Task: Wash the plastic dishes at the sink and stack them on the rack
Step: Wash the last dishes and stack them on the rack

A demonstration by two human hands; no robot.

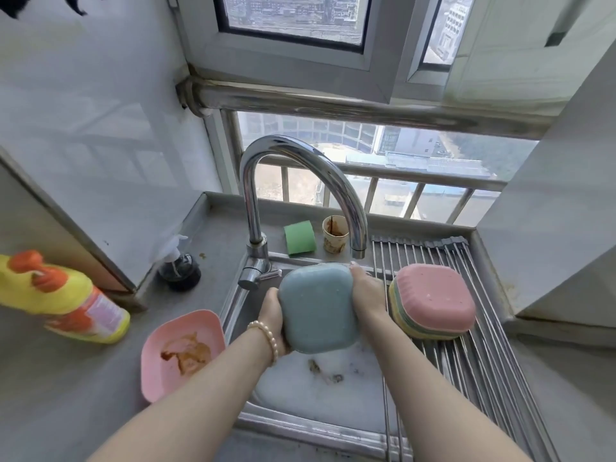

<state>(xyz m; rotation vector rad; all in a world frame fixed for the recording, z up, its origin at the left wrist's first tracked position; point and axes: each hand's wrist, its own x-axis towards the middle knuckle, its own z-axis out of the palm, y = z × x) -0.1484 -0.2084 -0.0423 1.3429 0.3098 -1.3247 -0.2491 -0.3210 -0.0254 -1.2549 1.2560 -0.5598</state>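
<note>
both hands hold blue dish (316,308) bottom-up over sink (300,425), left hand (275,323) at its 9, right hand (366,295) at 3, fingers gripping its edges. washed stack (433,301) on rack (473,361) at 3. dirty pink dish (181,353) on desk (66,395) at 8.

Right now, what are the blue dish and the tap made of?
The blue dish looks like matte plastic: flat pastel colour, soft rounded corners, no glare. The tap looks like polished metal, probably chromed, since it mirrors the window light.

Both hands (273,323) (368,295) curled, gripping.
</note>
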